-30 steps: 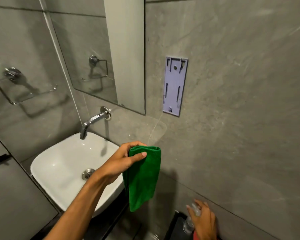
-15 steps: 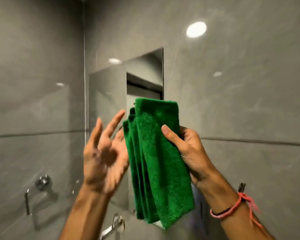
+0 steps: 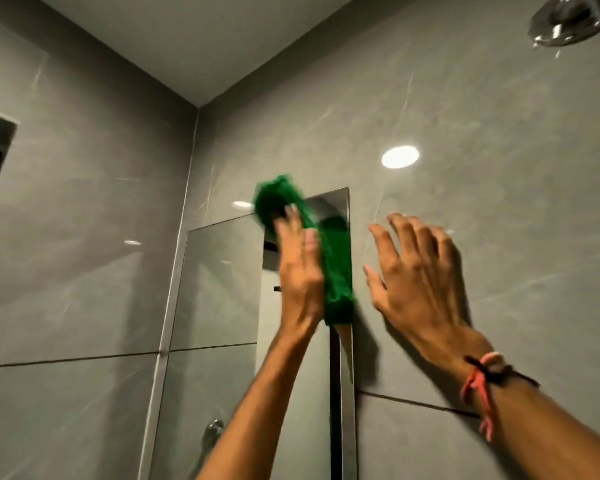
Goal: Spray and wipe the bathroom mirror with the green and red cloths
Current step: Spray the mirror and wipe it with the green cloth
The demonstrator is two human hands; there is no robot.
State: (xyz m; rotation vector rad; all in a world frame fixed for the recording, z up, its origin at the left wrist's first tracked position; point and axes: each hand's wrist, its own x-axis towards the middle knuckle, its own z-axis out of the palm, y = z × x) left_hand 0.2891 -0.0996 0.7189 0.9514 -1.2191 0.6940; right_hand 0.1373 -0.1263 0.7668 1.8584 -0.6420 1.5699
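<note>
- The left hand is raised against the mirror, fingers nearly straight and close together, palm pressing the green cloth onto the glass.
- The cloth is trapped between palm and mirror, not pinched by curled fingers; it is blurred.
- The cloth runs as a long folded strip down the mirror's upper right part, beside its right edge. Its bunched top end pokes past the mirror's top edge onto the wall.
- The cloth's lower end hangs free just below the heel of the left hand.
- The right hand is wide open and holds nothing, fingers spread and pointing up, laid flat on or just off the grey wall tile right of the mirror; I cannot tell whether it touches.
- A pink and black thread band circles the right wrist.
- The two hands are near each other, with the cloth and the mirror's right edge between them.
- A chrome shower head shows at the top right corner.
- A chrome fitting shows low in the mirror.
</note>
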